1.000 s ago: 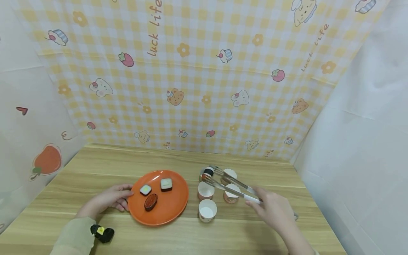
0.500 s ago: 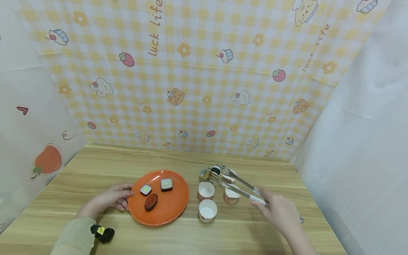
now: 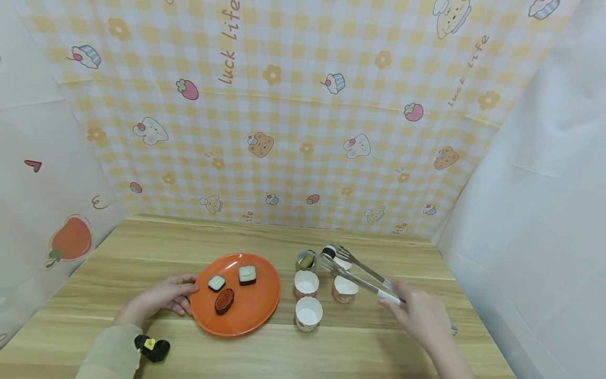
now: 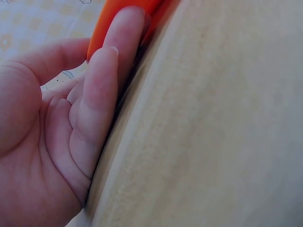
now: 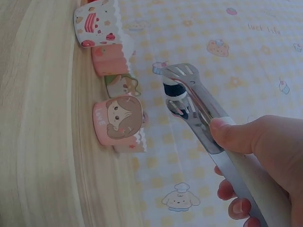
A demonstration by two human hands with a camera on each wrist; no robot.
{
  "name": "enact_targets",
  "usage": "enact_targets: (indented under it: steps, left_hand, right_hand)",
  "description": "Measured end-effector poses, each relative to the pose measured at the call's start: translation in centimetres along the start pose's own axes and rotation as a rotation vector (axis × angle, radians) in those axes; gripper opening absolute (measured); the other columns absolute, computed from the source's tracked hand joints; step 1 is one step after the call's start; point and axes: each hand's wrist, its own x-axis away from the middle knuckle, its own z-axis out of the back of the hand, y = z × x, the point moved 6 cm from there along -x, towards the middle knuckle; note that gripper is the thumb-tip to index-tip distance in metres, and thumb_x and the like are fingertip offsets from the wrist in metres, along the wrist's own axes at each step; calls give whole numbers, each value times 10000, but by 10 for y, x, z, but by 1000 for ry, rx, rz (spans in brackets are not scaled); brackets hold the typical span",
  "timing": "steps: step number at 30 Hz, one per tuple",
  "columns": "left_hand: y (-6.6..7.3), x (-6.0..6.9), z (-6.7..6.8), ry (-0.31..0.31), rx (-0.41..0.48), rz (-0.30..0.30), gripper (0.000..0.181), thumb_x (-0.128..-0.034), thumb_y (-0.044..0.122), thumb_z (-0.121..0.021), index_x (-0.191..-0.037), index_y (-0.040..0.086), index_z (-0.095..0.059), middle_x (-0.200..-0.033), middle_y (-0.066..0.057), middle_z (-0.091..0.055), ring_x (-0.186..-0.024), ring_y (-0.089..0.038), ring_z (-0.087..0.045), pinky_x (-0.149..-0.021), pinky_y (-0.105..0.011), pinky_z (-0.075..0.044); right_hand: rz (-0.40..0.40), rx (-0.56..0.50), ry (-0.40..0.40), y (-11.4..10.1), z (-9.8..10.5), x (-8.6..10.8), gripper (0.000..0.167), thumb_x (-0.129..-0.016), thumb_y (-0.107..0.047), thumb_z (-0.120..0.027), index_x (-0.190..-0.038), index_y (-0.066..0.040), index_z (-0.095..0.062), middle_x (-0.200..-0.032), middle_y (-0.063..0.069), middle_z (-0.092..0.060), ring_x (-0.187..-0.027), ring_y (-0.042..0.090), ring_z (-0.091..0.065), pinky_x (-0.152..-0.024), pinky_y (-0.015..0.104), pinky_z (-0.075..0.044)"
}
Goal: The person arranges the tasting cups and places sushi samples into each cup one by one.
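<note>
On the left, my left hand (image 3: 167, 296) holds the rim of an orange plate (image 3: 248, 311), thumb above and fingers at the underside. Two pale sushi pieces (image 3: 247, 273) and a dark one with a red top (image 3: 224, 301) lie on it. My right hand (image 3: 423, 315) grips metal tongs (image 5: 206, 135) by their pale handles. Between the tong tips is a white sushi piece with a black band (image 5: 174, 90), raised over the back right paper cup, which the tongs partly hide in the head view.
Several paper cups stand close together right of the plate, among them a front cup (image 3: 307, 317), a middle cup (image 3: 306, 283) and a right cup (image 3: 345, 290). The back left cup (image 3: 300, 266) contains a brownish-green piece (image 3: 307, 261). A checked cloth (image 3: 303, 173) hangs behind the table.
My right hand has moved right with the tongs, carrying the banded sushi piece from over the back left cup to the back right one. My left hand and the plate stay put.
</note>
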Motion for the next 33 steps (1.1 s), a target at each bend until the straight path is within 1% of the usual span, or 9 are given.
enact_targets:
  steps: [6,9,14,18,24,29,33]
  left_hand:
    - [0,0,0,4,-2,3,568,-1007,180,-479,-1371,-191,-249,-787,-143,-657,-646,-199,-643,-592,-325,-557]
    - [0,0,0,2,-1,1,567,-1005,179,-480,-1367,-192,-251,-788,-143,-656,-647,-203,-644,-594,-326,-558]
    - [0,0,0,-2,2,0,568,-1004,177,-483,-1366,-193,-252,-792,-144,-659,-649,-203,-646,-593,-325,-558]
    - [0,0,0,-3,6,0,565,-1004,178,-484,-1365,-190,-254,-796,-146,-661,-651,-207,-649,-594,-325,-558]
    - [0,0,0,-2,7,-1,574,-1003,182,-486,-1370,-188,-247,-793,-144,-656,-655,-214,-649,-595,-326,-558]
    - [0,0,0,0,5,5,580,-1003,187,-487,-1377,-185,-243,-786,-138,-655,-655,-213,-647,-597,-323,-558]
    - [0,0,0,-2,3,10,578,-1004,187,-484,-1376,-186,-246,-784,-131,-653,-653,-208,-646,-596,-321,-558]
  right_hand:
    - [-20,15,3,8,0,1,571,-801,-495,-726,-1142,-39,-679,-850,82,-706,-541,91,-505,-440,285,-435]
    - [-23,19,14,11,0,1,562,-795,-486,-736,-1131,-38,-685,-866,91,-707,-558,106,-525,-445,298,-444]
    - [-35,26,10,18,-3,2,573,-798,-494,-730,-1124,-26,-683,-856,92,-704,-564,126,-538,-441,306,-445]
    - [-56,32,-5,23,-5,1,594,-805,-518,-711,-1127,-21,-678,-854,97,-701,-588,165,-576,-444,329,-452]
    - [-99,33,-45,33,-9,0,665,-814,-579,-665,-1175,-20,-657,-894,142,-698,-568,172,-544,-424,324,-427]
    - [-120,34,-64,39,-10,-1,686,-809,-593,-662,-1201,-30,-646,-930,161,-694,-641,233,-605,-440,355,-440]
    - [-121,33,-80,40,-12,-1,678,-812,-581,-666,-1201,-26,-641,-910,150,-691,-620,209,-576,-441,343,-437]
